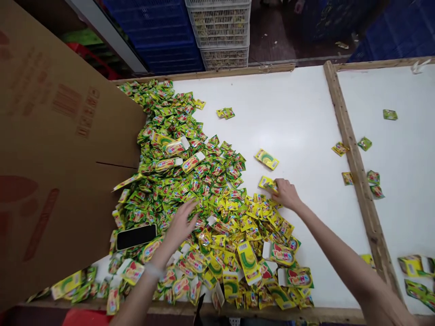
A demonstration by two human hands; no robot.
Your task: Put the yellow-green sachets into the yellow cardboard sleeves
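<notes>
My right hand [286,194] is closed round the end of a small yellow box [267,183], over the white tabletop just right of the heap. Another yellow box [267,159] lies flat a little beyond it. My left hand [181,222] reaches over the heap of green sachets [193,183] with its fingers stretched out, and I see nothing in it. Yellow sachets [253,222] make up the near right part of the heap. Several small printed boxes, some with white flaps raised, lie among the sachets, such as a yellow box [249,261] near the front.
A large cardboard carton [68,149] stands at the left. A black-screened phone [136,237] rests on the heap. A wooden strip [355,167] divides the white table [299,108], with a few sachets along it. White crates [220,27] and blue crates [152,27] stand behind.
</notes>
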